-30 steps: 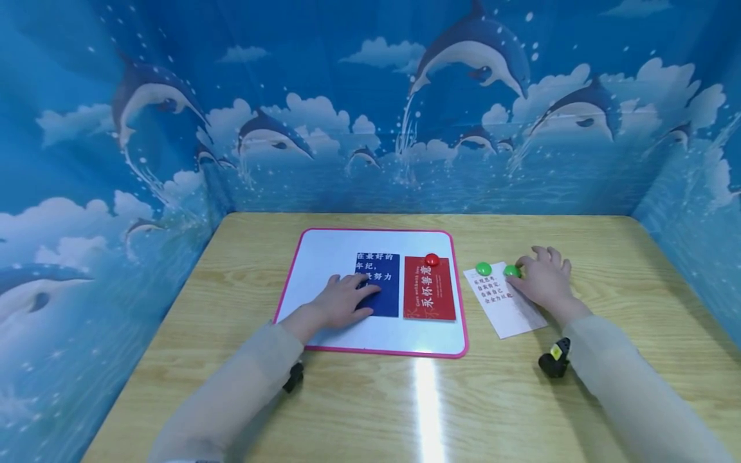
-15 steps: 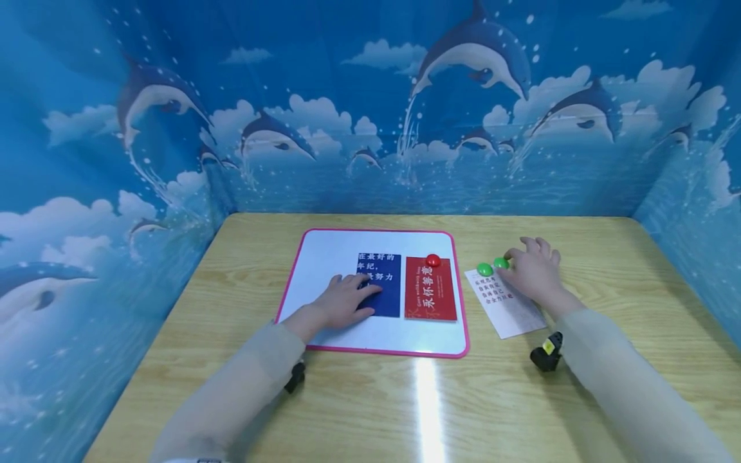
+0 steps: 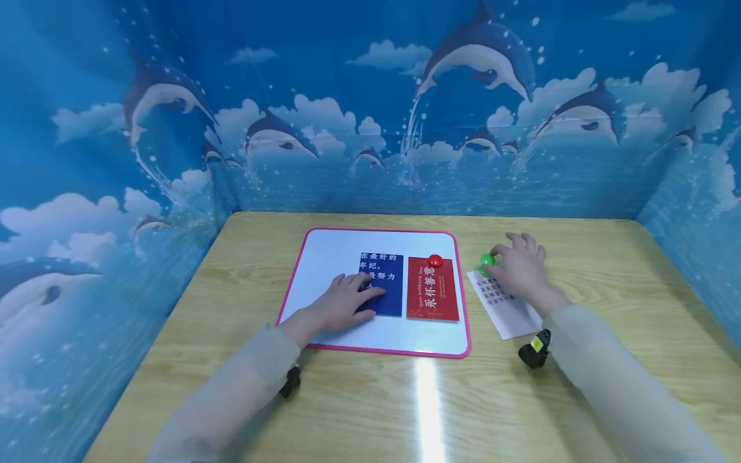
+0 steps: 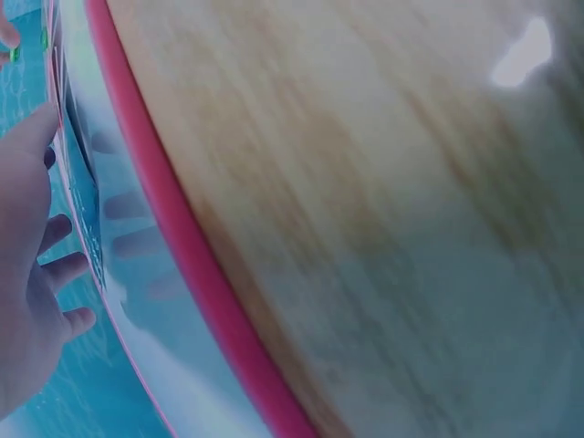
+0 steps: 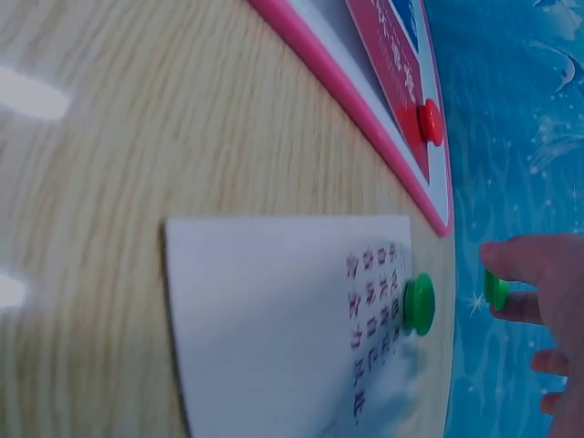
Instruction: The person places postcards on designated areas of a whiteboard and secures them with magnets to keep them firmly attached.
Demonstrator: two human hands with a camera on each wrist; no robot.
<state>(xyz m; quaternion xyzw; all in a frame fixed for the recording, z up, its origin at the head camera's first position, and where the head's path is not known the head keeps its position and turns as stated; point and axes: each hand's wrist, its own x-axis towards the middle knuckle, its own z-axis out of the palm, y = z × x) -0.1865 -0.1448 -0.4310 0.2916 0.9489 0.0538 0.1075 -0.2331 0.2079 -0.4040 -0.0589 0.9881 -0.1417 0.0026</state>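
Observation:
My left hand (image 3: 340, 302) lies over the blue card (image 3: 389, 283), its fingers spread and relaxed. Beneath that card is a whiteboard (image 3: 330, 247) with a pink rim. A red card (image 3: 433, 292) lies beside the blue one, with a red round magnet (image 3: 435, 260) at its top. Right of the board, my right hand (image 3: 523, 269) pinches a green round magnet (image 5: 495, 290) between thumb and finger, raised off the table. Another green magnet (image 5: 420, 304) sits on the top edge of the white card (image 3: 509, 315), partly hidden in the head view.
The wooden table (image 3: 370, 411) carries the board and the white card. A curtain (image 3: 370, 128) printed with dolphins stands along its back and sides. Dark wrist cameras hang under both sleeves.
My right hand has lifted one green magnet from the white card's top right and carried it left, above the other green magnet. The left hand has stayed on the blue card.

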